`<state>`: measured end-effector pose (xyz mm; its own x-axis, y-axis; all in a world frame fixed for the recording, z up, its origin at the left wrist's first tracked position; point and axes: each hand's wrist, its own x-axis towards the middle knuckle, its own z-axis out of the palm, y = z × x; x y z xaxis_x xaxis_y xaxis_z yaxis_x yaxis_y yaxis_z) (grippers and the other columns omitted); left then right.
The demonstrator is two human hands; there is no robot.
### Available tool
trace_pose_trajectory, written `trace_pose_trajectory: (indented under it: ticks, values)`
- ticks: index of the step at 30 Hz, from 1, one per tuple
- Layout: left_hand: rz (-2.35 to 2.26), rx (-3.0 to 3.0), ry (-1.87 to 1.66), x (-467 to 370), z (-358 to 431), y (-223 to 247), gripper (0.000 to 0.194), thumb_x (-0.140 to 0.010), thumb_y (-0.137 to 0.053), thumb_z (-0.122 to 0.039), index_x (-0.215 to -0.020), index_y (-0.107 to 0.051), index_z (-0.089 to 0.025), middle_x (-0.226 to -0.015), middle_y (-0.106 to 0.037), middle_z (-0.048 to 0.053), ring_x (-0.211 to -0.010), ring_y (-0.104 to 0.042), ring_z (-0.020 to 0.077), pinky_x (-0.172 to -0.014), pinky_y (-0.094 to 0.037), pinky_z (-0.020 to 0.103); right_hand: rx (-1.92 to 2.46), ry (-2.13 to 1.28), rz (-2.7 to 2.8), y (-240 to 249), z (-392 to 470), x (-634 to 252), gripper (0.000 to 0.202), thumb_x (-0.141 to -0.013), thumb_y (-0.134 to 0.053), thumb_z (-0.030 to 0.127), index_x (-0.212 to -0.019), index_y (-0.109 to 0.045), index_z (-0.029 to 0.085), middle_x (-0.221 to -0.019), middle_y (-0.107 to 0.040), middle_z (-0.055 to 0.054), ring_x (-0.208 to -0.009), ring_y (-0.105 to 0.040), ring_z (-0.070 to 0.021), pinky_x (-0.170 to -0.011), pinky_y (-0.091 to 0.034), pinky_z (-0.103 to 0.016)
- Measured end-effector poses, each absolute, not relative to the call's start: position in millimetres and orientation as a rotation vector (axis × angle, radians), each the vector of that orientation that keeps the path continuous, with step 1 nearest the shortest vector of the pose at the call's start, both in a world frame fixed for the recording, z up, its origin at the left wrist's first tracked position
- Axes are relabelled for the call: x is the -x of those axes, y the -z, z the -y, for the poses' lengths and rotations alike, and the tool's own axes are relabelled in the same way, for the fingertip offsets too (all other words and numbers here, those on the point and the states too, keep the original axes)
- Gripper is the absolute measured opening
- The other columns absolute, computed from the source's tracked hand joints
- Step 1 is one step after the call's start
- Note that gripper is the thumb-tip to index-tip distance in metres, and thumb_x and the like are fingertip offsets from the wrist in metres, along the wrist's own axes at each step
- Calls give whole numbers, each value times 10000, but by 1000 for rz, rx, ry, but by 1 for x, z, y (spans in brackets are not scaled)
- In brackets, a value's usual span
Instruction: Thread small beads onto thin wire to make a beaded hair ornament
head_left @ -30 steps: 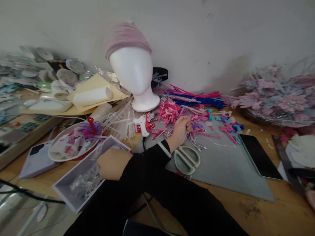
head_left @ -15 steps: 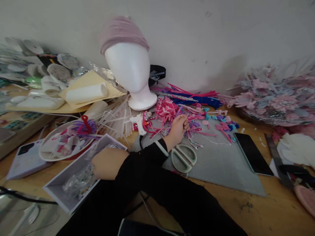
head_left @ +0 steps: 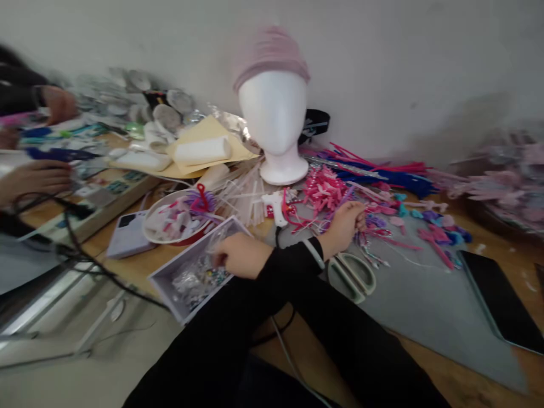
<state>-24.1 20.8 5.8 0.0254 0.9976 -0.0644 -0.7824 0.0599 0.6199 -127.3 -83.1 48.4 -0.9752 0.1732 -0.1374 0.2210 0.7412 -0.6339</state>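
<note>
My forearms cross in black sleeves. My left hand (head_left: 343, 226), with a pale band at the wrist, is on the right side, its fingers closed on thin beaded strands (head_left: 374, 256) that hang beside it. At the near side of the white box (head_left: 170, 290), my right hand (head_left: 243, 255) reaches in over small plastic bags of beads (head_left: 191, 283). Its fingers are curled together, and what they pinch is hidden. Scissors (head_left: 352, 277) with pale handles lie just below my left hand on the grey mat (head_left: 408, 300).
A white mannequin head (head_left: 276, 113) wears a pink cap. A glue gun (head_left: 276, 207), pink stems (head_left: 325, 190), a bowl of pieces (head_left: 164, 235) and a phone (head_left: 501, 300) lie around. At the left, another person's hand (head_left: 36, 180) is near a power strip (head_left: 106, 198).
The view has swung left, so things appear further right and another person's hands now show. My right hand has lifted a little towards the box's far side. My left hand remains by the strands.
</note>
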Motion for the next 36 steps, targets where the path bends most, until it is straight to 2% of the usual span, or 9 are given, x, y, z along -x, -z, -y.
trace_pose_trajectory:
  ticks: [2, 9, 15, 20, 25, 31, 36]
  values:
    - [-558, -490, -1462, 25, -21, -6, 156, -760, -415, -85, -636, -366, -165, -434, -309, -82, -340, -284, 33, -404, -207, 187, -228, 1033, -2893, -44, 84, 130, 210, -707, -483, 57, -813, -656, 109, -828, -660, -70, -811, -586, -141, -695, -420, -218]
    - [-552, -511, -1457, 30, -19, -10, 175, -745, -430, -63, -605, -388, -160, -430, -314, -69, -348, -286, 36, -428, -217, 216, -310, 954, -2948, -35, 85, 130, 273, -664, -456, 66, -803, -680, 137, -810, -680, -69, -780, -592, -140, -694, -401, -213]
    - [-516, -550, -1437, 32, -18, -9, 196, -726, -444, -64, -578, -365, -166, -438, -309, -68, -345, -276, 35, -421, -180, 231, -460, 915, -2931, -32, 90, 129, 254, -681, -453, 94, -806, -661, 167, -822, -664, -60, -792, -582, -155, -680, -400, -234]
    - [-506, -569, -1428, 33, -18, -9, 215, -730, -450, -80, -554, -363, -168, -443, -319, -60, -351, -287, 38, -423, -176, 244, -572, 725, -2920, -33, 93, 130, 212, -705, -449, 110, -771, -647, 145, -791, -649, -86, -799, -579, -172, -688, -400, -253]
    - [-537, -516, -1429, 33, -18, -13, 248, -701, -544, -118, -534, -367, -166, -422, -329, -67, -337, -295, 34, -416, -193, 237, -495, 547, -2881, -43, 98, 131, 251, -747, -399, 91, -804, -642, 118, -829, -642, -118, -815, -587, -198, -688, -415, -278]
    - [-628, -498, -1411, 33, -21, -14, 254, -735, -425, -9, -535, -404, -163, -398, -345, -57, -331, -303, 40, -419, -227, 242, -405, 394, -2891, -55, 107, 131, 295, -791, -334, 70, -849, -622, 91, -852, -627, -161, -856, -590, -239, -697, -434, -312]
    - [-662, -502, -1428, 32, -18, -17, 259, -741, -424, -52, -515, -418, -179, -381, -331, -52, -347, -302, 47, -426, -230, 227, -435, 394, -2888, -52, 106, 134, 290, -785, -341, 62, -837, -625, 91, -848, -633, -165, -832, -603, -230, -696, -438, -307]
